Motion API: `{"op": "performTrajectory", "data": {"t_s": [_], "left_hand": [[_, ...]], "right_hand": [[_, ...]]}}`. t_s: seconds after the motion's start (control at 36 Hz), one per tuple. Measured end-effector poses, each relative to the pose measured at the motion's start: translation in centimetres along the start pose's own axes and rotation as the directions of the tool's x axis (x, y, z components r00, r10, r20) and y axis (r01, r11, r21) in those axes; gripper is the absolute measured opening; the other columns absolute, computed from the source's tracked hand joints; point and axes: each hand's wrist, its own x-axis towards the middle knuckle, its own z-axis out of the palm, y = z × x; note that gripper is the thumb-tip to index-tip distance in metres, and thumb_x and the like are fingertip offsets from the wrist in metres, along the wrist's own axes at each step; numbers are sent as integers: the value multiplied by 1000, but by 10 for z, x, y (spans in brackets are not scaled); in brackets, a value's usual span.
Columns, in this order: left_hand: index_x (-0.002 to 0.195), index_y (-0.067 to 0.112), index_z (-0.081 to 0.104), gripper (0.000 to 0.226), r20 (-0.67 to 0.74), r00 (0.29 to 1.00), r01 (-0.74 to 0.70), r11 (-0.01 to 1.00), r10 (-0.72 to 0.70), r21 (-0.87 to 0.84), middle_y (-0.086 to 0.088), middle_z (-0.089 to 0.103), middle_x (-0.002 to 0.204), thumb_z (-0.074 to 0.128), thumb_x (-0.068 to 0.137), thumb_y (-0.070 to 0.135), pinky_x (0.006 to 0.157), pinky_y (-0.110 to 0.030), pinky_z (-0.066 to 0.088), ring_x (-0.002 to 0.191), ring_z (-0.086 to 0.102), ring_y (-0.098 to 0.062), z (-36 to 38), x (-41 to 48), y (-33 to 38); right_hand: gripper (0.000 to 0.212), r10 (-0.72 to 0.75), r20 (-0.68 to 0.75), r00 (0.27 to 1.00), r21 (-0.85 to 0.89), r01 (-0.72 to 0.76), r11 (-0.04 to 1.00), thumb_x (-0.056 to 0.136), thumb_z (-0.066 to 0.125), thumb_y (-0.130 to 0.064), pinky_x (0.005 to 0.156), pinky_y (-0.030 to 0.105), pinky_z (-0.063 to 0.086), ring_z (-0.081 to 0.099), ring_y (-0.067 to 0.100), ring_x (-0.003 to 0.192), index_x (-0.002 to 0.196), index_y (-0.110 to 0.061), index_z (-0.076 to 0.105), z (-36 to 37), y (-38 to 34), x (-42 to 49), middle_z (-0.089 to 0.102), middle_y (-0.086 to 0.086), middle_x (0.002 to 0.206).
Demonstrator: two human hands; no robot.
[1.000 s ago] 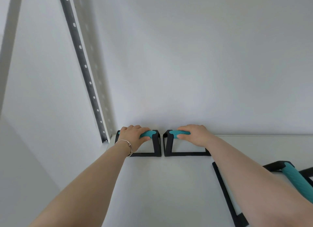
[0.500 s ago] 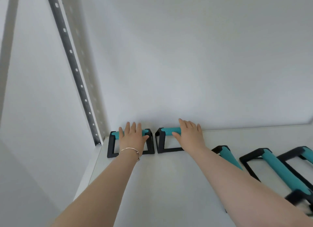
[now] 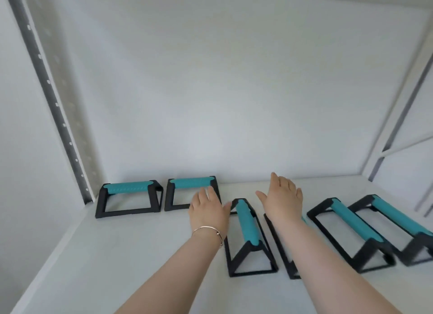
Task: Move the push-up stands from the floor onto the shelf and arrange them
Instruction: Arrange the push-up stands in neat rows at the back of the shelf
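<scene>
Ranged along the flat white shelf board (image 3: 117,255): two black-framed, teal-gripped push-up stands (image 3: 129,197) (image 3: 190,193) at 11 o'clock, crosswise against the plain white back wall (image 3: 234,91); one (image 3: 248,236) at 12, lengthwise; another (image 3: 284,250) beside it under the right forearm; two more (image 3: 349,231) (image 3: 396,227) at 2.

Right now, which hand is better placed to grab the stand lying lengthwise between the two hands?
Left. The left hand is open with its thumb right beside that stand, while the right hand hovers over the next one.
</scene>
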Motion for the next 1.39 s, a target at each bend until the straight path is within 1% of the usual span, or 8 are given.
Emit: {"op": "performTrajectory", "data": {"t_s": [0.19, 0.33, 0.42, 0.53, 0.69, 0.94, 1.17, 1.39], "left_hand": [[130, 7, 40, 64, 168, 977, 161, 972, -132, -171, -13, 47, 129, 43, 92, 59, 98, -40, 43, 121, 46, -32, 19, -22, 79], [134, 1, 34, 63, 236, 941, 286, 942, -242, -174, -16, 42, 131, 50, 94, 47, 90, -38, 50, 113, 57, -31, 28, -25, 101], [131, 4, 39, 57, 231, 926, 345, 917, -298, -199, -16, 50, 129, 55, 91, 41, 84, -34, 50, 106, 59, -30, 31, -22, 103], [122, 4, 48, 48, 228, 929, 338, 921, -292, -196, -13, 63, 115, 61, 90, 38, 77, -30, 50, 96, 62, -27, 29, -20, 100], [124, 9, 44, 42, 222, 944, 270, 957, -242, -105, -11, 61, 115, 56, 94, 35, 85, -33, 52, 103, 61, -27, 15, -25, 73], [132, 26, 47, 42, 184, 979, 104, 993, -91, -61, 3, 60, 98, 57, 92, 35, 78, -32, 55, 84, 61, -15, -48, -29, -17], [139, 36, 46, 45, 310, 951, -17, 997, -6, 73, 5, 60, 119, 53, 95, 25, 87, -27, 43, 100, 55, -16, -96, -24, -107], [140, 46, 41, 48, 358, 932, -148, 963, 59, 227, 12, 55, 128, 49, 97, 25, 100, -31, 42, 116, 53, -16, -110, -6, -176]], "right_hand": [[77, 101, 120, 988, 1, -102, 995, 90, 44, -63, 93, 42, 45, 44, 31, 124, 148, -16, 22, -1, 75, -13, 42, 9, 140], [62, 114, 236, 965, 202, -163, 966, 89, 56, -56, 61, 33, 44, 63, 30, 94, 122, -8, 38, 1, 85, -11, 57, 8, 97], [62, 152, 309, 939, 257, -237, 937, 82, 65, -57, 64, 33, 46, 65, 31, 93, 111, -7, 41, 3, 85, -6, 46, 2, 76], [62, 143, 360, 922, 267, -248, 931, 79, 70, -53, 67, 31, 47, 65, 29, 92, 110, -7, 44, 2, 87, 1, 52, 3, 85], [41, 15, 315, 949, 258, -101, 961, 87, 60, -46, 63, 31, 43, 55, 26, 77, 100, -9, 47, 3, 92, 1, 57, 5, 90], [29, -251, 267, 930, 368, 142, 919, 85, 62, -42, 66, 32, 46, 62, 25, 84, 106, -22, 61, -5, 58, 1, 64, 1, 96], [27, -500, 262, 825, 420, 369, 829, 87, 63, -41, 81, 37, 51, 60, 21, 92, 112, -33, 64, -1, -14, -12, 66, -3, 101], [26, -640, 251, 726, 351, 548, 759, 94, 55, -40, 93, 36, 39, 55, 20, 102, 120, -37, 60, 12, -81, -30, 61, -5, 109]]}}
